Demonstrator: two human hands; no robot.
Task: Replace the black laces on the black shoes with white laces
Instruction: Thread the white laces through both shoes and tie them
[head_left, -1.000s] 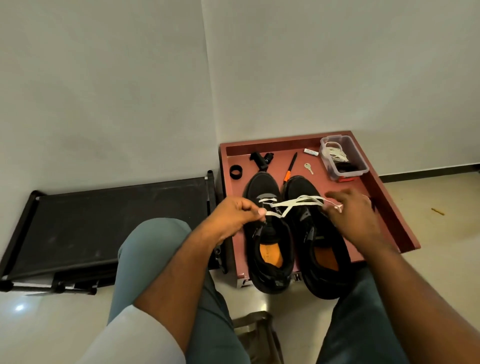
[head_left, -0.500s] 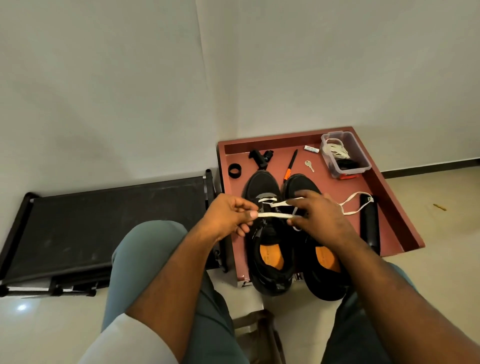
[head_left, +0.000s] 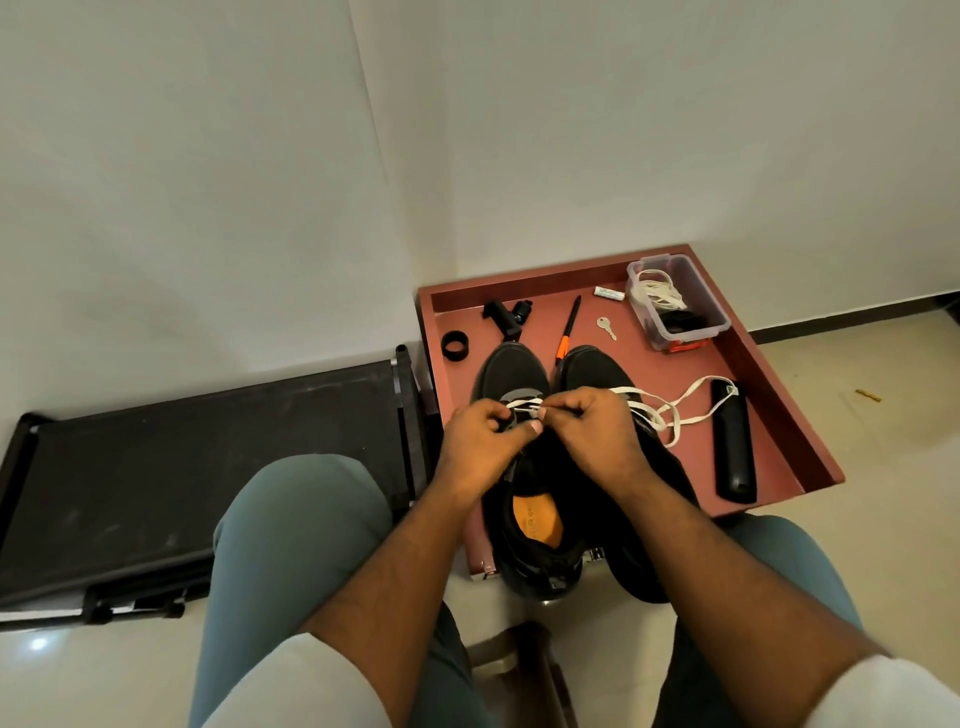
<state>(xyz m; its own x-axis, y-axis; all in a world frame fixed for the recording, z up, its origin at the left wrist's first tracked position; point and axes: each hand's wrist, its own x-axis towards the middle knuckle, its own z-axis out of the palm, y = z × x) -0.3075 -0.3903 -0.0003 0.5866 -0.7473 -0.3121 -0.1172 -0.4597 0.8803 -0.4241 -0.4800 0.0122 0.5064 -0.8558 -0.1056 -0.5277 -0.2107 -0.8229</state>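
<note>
A white lace (head_left: 670, 415) is pinched at the middle of the frame by both hands, over the eyelets of the left black shoe (head_left: 519, 384). The left hand (head_left: 480, 441) is curled, thumb and forefinger closed on the lace; the right hand (head_left: 597, 431) is likewise curled and pinching it. Part of the lace is threaded across the shoe's front, and its loose remainder is trailed to the right over the second black shoe (head_left: 597, 369) onto the red tray (head_left: 769, 395). Both shoes are set on the tray, heels overhanging its near edge. A clear box (head_left: 675, 306), a key (head_left: 606, 327) and a black ring (head_left: 455, 344) are seen in the tray's upper part.
</note>
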